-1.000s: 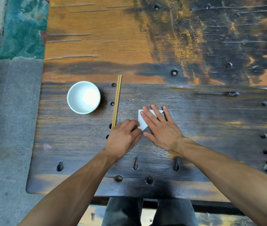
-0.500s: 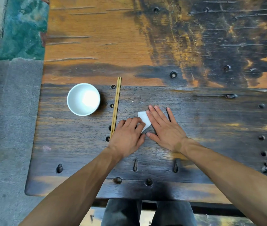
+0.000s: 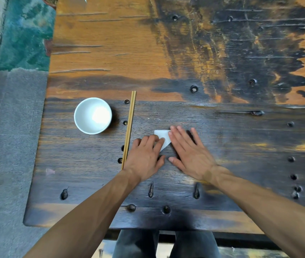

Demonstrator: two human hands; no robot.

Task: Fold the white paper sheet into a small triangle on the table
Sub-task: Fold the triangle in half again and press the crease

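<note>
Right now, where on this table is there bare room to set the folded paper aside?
The widest bare stretch is the table to the right of the right hand. The orange boards beyond the chopsticks are bare too. It is crowded on the left: bowl, chopsticks and left hand sit close together, with the white paper under both hands' fingers.

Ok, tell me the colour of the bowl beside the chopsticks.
White, inside and out; the head view shows the bowl clearly.
</note>
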